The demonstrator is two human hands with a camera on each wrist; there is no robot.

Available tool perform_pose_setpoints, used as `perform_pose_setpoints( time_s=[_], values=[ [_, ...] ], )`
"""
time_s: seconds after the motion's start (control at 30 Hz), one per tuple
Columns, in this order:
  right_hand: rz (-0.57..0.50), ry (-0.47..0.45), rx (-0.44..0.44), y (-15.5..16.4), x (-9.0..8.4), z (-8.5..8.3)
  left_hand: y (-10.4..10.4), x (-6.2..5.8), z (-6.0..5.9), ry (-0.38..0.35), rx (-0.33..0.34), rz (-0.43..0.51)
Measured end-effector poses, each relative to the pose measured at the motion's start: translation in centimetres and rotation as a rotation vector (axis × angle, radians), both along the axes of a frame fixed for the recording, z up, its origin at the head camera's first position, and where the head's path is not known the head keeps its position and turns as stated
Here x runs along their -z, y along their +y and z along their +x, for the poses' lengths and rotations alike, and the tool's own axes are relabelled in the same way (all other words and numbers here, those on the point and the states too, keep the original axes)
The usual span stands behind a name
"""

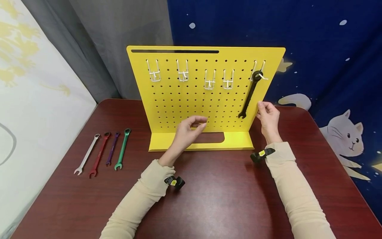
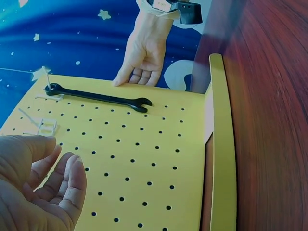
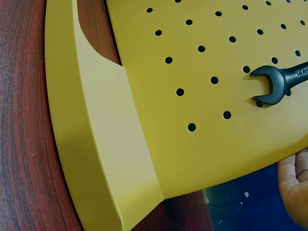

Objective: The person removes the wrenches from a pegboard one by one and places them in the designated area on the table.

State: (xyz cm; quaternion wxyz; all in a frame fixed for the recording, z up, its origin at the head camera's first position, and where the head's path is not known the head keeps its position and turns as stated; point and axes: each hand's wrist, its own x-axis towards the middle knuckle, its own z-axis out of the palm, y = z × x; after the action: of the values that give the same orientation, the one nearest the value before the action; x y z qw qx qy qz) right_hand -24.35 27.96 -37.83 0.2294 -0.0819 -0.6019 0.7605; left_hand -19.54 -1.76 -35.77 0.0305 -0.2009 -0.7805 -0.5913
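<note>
A yellow pegboard (image 1: 200,106) stands upright on its base. From a white hook at its upper right hangs a black combination wrench (image 1: 249,96), ring end up and open jaw down; the right wrist view shows its open-end wrench head (image 3: 274,85) close up. My right hand (image 1: 269,119) grips the board's right edge, with the fingers partly hidden behind it in the left wrist view. In front of the board's lower middle is my left hand (image 1: 188,131), fingers loosely bent, thumb apart from them, holding nothing.
On the table's left lie several combination wrenches: silver (image 1: 86,155), red (image 1: 99,155), purple (image 1: 112,149) and green (image 1: 122,150). Several white hooks (image 1: 183,71) without tools stick out of the board's upper part. Curtains (image 1: 226,23) hang behind the table (image 1: 209,199).
</note>
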Motion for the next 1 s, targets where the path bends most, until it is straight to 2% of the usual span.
perform_pose_setpoints(
  time_s=[0.63, 1.0],
  values=[
    [0.017, -0.011, 0.010, 0.0, -0.1, 0.1, 2.7, -0.2, -0.8, -0.026, 0.032, 0.022],
    [0.032, -0.019, 0.015, 0.1, 0.1, -0.1, 3.8, -0.2, -1.2, -0.008, 0.040, 0.027]
  ],
)
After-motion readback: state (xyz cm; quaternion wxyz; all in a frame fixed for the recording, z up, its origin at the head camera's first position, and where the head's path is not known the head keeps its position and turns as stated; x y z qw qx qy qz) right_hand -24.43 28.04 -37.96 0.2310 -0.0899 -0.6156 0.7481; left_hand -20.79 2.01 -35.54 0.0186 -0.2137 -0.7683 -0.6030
